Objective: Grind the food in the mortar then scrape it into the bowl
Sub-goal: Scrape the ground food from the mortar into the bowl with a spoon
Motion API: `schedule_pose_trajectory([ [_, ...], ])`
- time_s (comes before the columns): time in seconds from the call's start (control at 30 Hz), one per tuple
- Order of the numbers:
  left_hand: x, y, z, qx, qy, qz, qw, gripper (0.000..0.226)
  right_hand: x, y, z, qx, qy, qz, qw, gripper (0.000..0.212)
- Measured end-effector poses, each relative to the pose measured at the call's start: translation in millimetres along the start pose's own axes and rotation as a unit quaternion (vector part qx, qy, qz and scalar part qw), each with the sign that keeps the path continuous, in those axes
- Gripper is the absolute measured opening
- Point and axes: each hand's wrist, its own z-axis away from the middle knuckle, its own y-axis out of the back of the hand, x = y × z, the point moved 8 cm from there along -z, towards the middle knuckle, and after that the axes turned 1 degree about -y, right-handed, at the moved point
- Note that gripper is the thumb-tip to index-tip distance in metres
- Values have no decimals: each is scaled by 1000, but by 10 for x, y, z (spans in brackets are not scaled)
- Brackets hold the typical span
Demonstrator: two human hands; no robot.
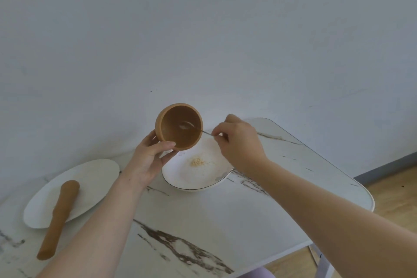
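- The wooden mortar (179, 127) is up in the air, tipped hard on its side so the open mouth faces the person. It hangs just above the far-left edge of the white bowl (198, 188).
- The left hand (149, 160) has it clamped: the thumb wraps over the lower rim and the fingers curl around the underside.
- The right hand (239, 142), above the bowl's far-right side, pinches a skinny metal spoon (203, 131) between thumb and fingertips. The other fingers are curled in.
- The spoon's business end is inside the mortar, against the inner wall. The inside looks pretty much clean, maybe a faint pale smear, hard to tell.
- A little heap of yellowish ground powder (196, 162) sits in the middle of the bowl, right under the mortar.
- The bowl stands on a white marble-look table (203, 221) with dark veins.
- Well to the left of the bowl there's a flat white plate (90, 178). The wooden pestle (58, 219) lies with its fat end on the plate and its handle sticking off onto the table.
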Motion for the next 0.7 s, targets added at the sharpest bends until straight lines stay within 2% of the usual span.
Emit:
schedule_pose_trajectory([
  [0.1, -17, -63, 31, -35, 12, -5, 999, 61, -175, -72, -18, -22, 42, 77, 996, 24],
  [0.2, -26, -106, 45, -57, 20, -10, 998, 75, -273, -105, -70, -20, 53, 126, 990, 23],
  [0.33, -40, -154, 67, -65, 28, -30, 997, 61, -327, -149, -117, -34, 42, 160, 986, 21],
  [0.47, -24, -163, 67, -76, 21, -29, 996, 66, -324, -191, -104, -45, 52, 157, 985, 21],
  [0.57, -20, -108, 53, -63, 20, -30, 997, 61, -331, -249, -64, -63, 104, 154, 981, 22],
  [0.7, -28, -57, 56, -64, 17, -26, 997, 72, -330, -260, -12, -78, 159, 161, 971, 20],
])
